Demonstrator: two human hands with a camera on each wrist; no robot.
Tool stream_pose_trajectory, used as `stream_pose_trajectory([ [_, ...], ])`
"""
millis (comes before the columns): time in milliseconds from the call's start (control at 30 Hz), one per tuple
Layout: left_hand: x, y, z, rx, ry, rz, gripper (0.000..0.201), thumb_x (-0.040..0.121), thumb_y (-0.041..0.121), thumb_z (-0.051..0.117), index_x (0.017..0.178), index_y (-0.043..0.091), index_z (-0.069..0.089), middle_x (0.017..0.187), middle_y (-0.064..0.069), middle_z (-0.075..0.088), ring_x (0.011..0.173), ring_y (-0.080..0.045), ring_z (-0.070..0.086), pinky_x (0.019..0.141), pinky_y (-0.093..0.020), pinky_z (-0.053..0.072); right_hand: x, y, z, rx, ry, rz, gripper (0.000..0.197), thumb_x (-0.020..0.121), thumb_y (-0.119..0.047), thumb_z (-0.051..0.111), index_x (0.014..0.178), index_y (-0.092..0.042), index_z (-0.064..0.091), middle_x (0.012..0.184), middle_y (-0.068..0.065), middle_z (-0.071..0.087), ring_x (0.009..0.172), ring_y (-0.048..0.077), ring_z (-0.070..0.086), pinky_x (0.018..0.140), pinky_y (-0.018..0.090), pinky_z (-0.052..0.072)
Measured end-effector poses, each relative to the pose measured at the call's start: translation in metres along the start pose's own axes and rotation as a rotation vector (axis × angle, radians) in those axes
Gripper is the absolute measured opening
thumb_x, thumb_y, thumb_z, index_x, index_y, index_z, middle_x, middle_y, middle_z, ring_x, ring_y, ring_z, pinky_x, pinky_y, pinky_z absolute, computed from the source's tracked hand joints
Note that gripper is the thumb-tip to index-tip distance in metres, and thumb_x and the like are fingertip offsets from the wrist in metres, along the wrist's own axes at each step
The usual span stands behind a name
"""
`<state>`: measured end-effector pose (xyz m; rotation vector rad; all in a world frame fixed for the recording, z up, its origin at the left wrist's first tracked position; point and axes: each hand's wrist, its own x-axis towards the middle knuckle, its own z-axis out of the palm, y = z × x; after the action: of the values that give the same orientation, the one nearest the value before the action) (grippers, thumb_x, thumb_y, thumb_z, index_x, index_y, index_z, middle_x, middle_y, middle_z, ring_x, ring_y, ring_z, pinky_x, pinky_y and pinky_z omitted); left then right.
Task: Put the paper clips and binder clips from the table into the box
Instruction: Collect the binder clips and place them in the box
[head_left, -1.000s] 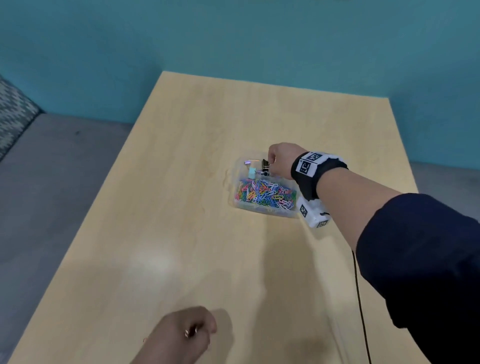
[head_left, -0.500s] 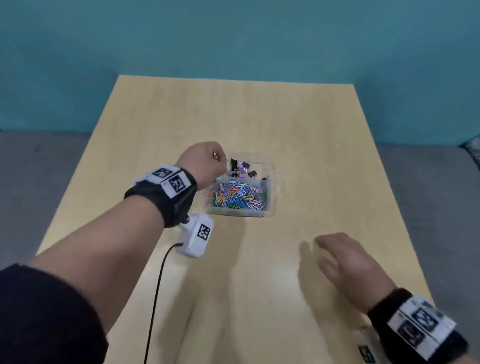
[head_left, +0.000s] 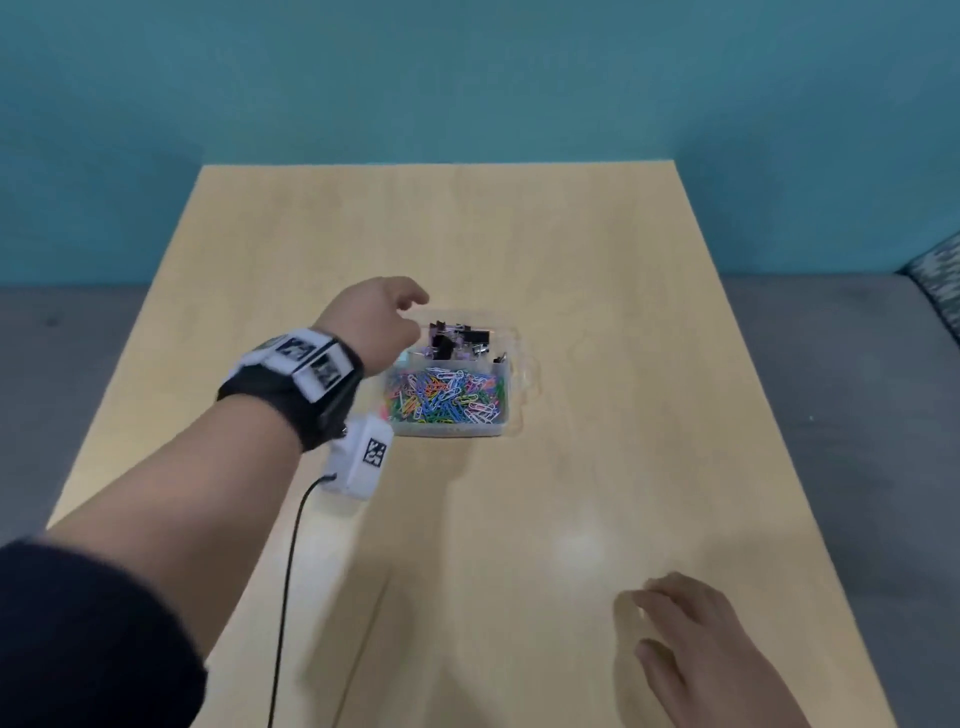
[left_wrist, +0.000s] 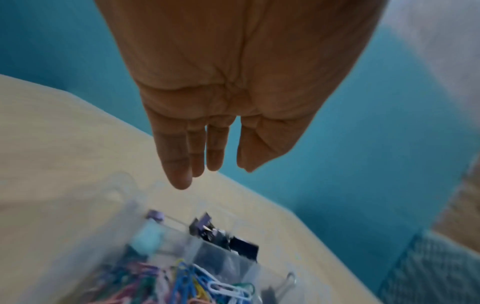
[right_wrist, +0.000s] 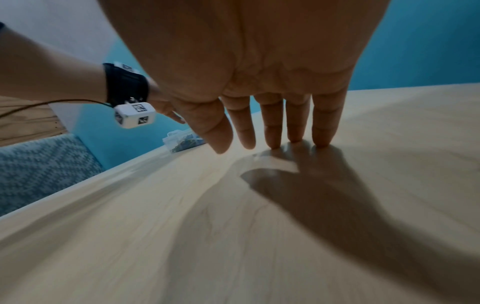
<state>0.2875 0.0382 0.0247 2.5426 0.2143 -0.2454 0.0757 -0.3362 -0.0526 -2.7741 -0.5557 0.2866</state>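
Head view shows the pale wooden table (head_left: 597, 291) taking up most of the scene, with a clear plastic two-compartment box (head_left: 511, 387) set near its middle, likely so that either arm can reach it. Its nearer, larger compartment holds a heap of multicoloured wire paper clips (head_left: 447, 395); the farther, narrower one holds black and purple binder clips (head_left: 460, 340), so the two kinds are kept apart by the divider.

No loose clip can be made out on the bare wood, which suggests the sorting is close to finished, though anything small would be hard to see here.

Above the box's far-left corner hangs the left hand (left_wrist: 221, 98), fingers straight, close together and pointing down with nothing between them, a pose that fits a clip just let go. Near the front edge, the right hand (right_wrist: 272, 86) is spread, some of its fingertips (right_wrist: 322, 142) touching the wood, perhaps feeling for a remaining clip.

Square black-and-white marker patterns sit on the left wrist's black band (head_left: 296, 382) and white camera block (head_left: 363, 457); no words or brand names are readable.
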Motion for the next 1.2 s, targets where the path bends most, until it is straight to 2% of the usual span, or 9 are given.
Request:
stream_pose_trajectory([
  [133,-0.093,-0.062,-0.022,-0.200,0.091,-0.155,0.019,0.084,0.011,0.058,0.098,0.021,0.066,0.091,0.003,0.067,0.082,-0.021,0.064,0.077,-0.037,0.054,0.000,-0.004,-0.007,-0.031,-0.077,0.051,0.041,0.070,-0.023,0.071,0.109,-0.026,0.060,0.107,-0.001,0.061,0.101,0.021,0.049,0.080,0.034,0.052],
  [267,-0.205,-0.120,-0.006,-0.021,-0.053,-0.287,0.012,0.086,0.016,0.060,0.089,0.026,0.065,0.084,0.010,0.064,0.079,-0.013,0.061,0.066,-0.027,0.044,0.000,-0.012,-0.012,-0.075,-0.216,0.128,0.039,0.075,-0.015,0.069,0.114,-0.020,0.064,0.117,0.002,0.058,0.109,0.027,0.047,0.089,0.037,0.046],
  [433,-0.303,-0.160,0.020,0.087,-0.247,-0.288,0.007,0.085,0.025,0.061,0.084,0.032,0.063,0.087,0.009,0.054,0.076,-0.010,0.056,0.066,-0.020,0.039,0.000,-0.011,-0.007,-0.094,-0.188,0.098,0.035,0.077,-0.014,0.070,0.112,-0.016,0.064,0.116,0.010,0.057,0.105,0.031,0.045,0.086,0.041,0.044],
  [533,-0.327,-0.164,0.029,0.066,-0.287,-0.191,0.020,0.079,0.014,0.061,0.091,0.029,0.064,0.091,0.008,0.050,0.078,-0.004,0.053,0.068,-0.016,0.041,0.006,-0.009,-0.003,-0.098,-0.233,0.177,0.035,0.081,-0.024,0.066,0.115,-0.018,0.063,0.118,0.008,0.054,0.110,0.031,0.044,0.094,0.041,0.040],
  [600,-0.333,-0.166,0.038,0.154,-0.347,-0.105,0.027,0.074,0.010,0.059,0.092,0.029,0.062,0.094,0.008,0.047,0.081,-0.008,0.050,0.073,-0.021,0.044,0.009,-0.009,-0.001,-0.109,-0.239,0.191,0.037,0.082,-0.030,0.061,0.116,-0.018,0.062,0.117,0.008,0.054,0.112,0.031,0.044,0.096,0.041,0.039],
  [733,-0.330,-0.170,0.046,0.265,-0.383,-0.003,0.022,0.078,0.012,0.054,0.073,0.030,0.044,0.085,0.008,0.042,0.075,-0.013,0.044,0.066,-0.023,0.038,0.008,-0.016,-0.005,-0.101,-0.233,0.211,0.038,0.082,-0.024,0.064,0.119,-0.014,0.061,0.118,0.010,0.052,0.113,0.032,0.043,0.097,0.040,0.038],
  [967,-0.323,-0.148,0.046,0.247,-0.360,-0.109,0.013,0.086,0.017,0.047,0.074,0.022,0.043,0.079,0.003,0.056,0.071,-0.020,0.053,0.062,-0.030,0.043,0.004,-0.022,-0.008,-0.089,-0.239,0.218,0.038,0.085,-0.026,0.061,0.122,-0.017,0.057,0.121,0.006,0.049,0.114,0.026,0.039,0.095,0.037,0.039],
  [1067,-0.282,-0.121,0.040,0.089,-0.220,-0.122,0.019,0.088,0.014,0.047,0.075,0.028,0.047,0.074,0.009,0.057,0.070,-0.018,0.055,0.057,-0.026,0.038,0.004,-0.024,-0.009,-0.081,-0.244,0.214,0.038,0.086,-0.028,0.060,0.122,-0.019,0.057,0.121,0.003,0.048,0.115,0.023,0.039,0.094,0.035,0.040],
  [1200,-0.183,-0.075,0.031,-0.026,0.045,-0.039,0.015,0.084,0.008,0.052,0.088,0.017,0.063,0.086,0.000,0.061,0.076,-0.019,0.053,0.065,-0.026,0.036,0.001,-0.024,-0.009,-0.063,-0.212,0.199,0.036,0.085,-0.027,0.062,0.120,-0.019,0.058,0.119,0.001,0.050,0.113,0.021,0.042,0.090,0.035,0.044],
])
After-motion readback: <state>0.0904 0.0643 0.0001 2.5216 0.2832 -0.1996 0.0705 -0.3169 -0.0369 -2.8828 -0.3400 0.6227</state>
